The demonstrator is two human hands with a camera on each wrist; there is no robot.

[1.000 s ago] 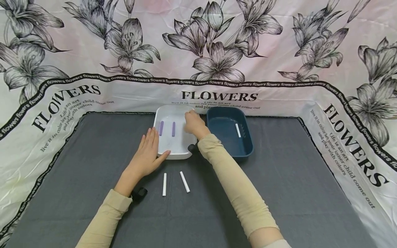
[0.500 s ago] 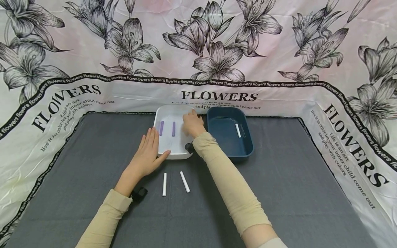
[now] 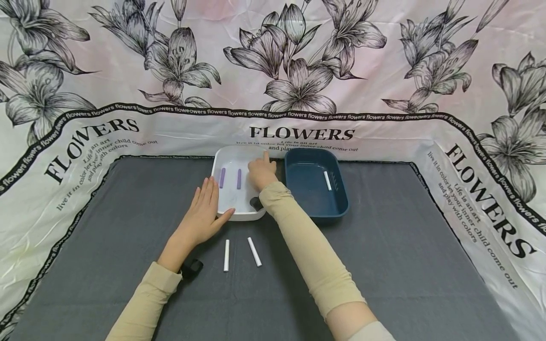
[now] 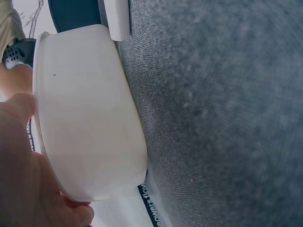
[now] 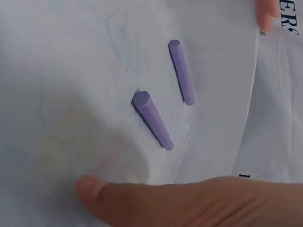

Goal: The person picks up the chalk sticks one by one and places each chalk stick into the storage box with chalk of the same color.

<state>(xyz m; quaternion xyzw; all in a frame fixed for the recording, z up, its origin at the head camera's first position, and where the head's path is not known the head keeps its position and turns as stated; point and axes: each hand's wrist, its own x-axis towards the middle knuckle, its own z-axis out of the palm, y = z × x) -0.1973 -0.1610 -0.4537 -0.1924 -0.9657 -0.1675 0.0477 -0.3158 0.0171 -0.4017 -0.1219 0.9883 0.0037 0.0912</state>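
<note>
In the head view, two purple chalk sticks lie side by side in the white tray. My left hand rests against the tray's left wall and front corner, its fingers straight and the thumb spread. Above the tray's right half hovers my right hand. The right wrist view shows its thumb stretched out near the tray floor, apart from both purple sticks. That hand's other fingers are out of that view, and whatever lies beneath its palm is hidden.
Beside the white tray stands a dark blue tray with one white chalk stick inside. Two more white sticks lie on the grey cloth in front, a left one and a slanted right one. A flowered cloth borders the back.
My right hand has moved a little to the left inside the white tray, away from its right wall. The left hand and the chalk sticks in view have stayed put.
</note>
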